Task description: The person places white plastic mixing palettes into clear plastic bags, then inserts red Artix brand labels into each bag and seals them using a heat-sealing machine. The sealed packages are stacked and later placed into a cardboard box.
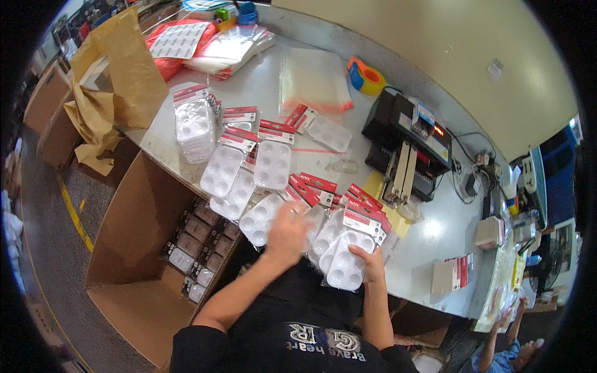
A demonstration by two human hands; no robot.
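My right hand (371, 262) grips the side of a packaged white paint palette (346, 264), its thumb on top. The palette has round wells and a red and white header card, and it lies over several similar packs at the table's near edge. My left hand (290, 235), smeared by motion, is over the packs just to the left. Whether its fingers hold anything cannot be made out. Beside it lies another white palette (259, 221). Farther left, more bagged palettes (222, 170) overlap, and a neat stack of them (194, 127) stands near the table's left side.
An open cardboard box (124, 248) below the table's left edge holds several packs. Clear plastic bags (314, 78) lie at the back, near a tape dispenser (365, 77). A black sealing machine (413, 140) with cables stands at the right. Another person (497, 348) is at the far lower right.
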